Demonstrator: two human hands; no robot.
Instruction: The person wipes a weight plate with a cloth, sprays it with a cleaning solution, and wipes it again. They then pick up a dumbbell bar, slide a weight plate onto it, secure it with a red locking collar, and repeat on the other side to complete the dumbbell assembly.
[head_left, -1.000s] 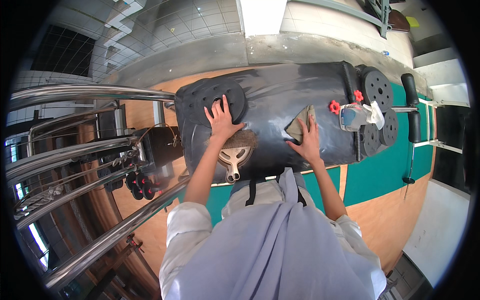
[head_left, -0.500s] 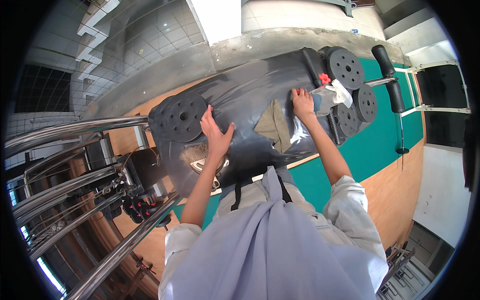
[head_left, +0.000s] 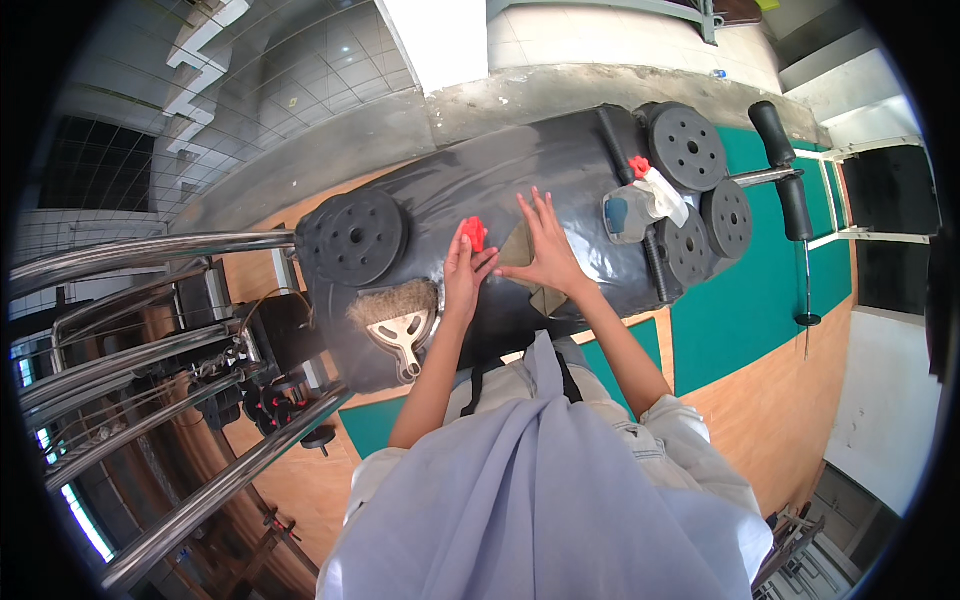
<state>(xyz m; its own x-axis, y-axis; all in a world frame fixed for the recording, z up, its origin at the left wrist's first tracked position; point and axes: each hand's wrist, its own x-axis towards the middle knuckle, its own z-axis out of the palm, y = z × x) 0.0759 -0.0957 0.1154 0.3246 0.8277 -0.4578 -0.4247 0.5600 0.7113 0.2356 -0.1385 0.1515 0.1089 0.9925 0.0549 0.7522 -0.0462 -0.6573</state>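
My left hand [head_left: 463, 278] has its fingertips closed on a red star-shaped collar nut [head_left: 474, 233] over the middle of the black padded bench [head_left: 440, 185]. Close by on the right, my right hand [head_left: 555, 262] is open with fingers spread and holds nothing. It partly covers an olive cloth [head_left: 517, 255] lying on the bench. A threaded dumbbell bar [head_left: 613, 140] lies farther right, with a second red collar nut [head_left: 638, 167] beside it. Partly over the bar lies a spray bottle [head_left: 628, 217] with a white trigger head.
A black weight plate [head_left: 355, 237] and a wide brush [head_left: 400, 302] lie on the bench's left end. Several more plates [head_left: 688, 146] lie at its right end. Chrome machine rails [head_left: 200, 247] stand at left. Green matting [head_left: 750, 310] covers floor at right.
My right hand has left the spray bottle area and moved left, opening. My left hand has moved right from the left plate and now holds the red collar nut that was at my right hand.
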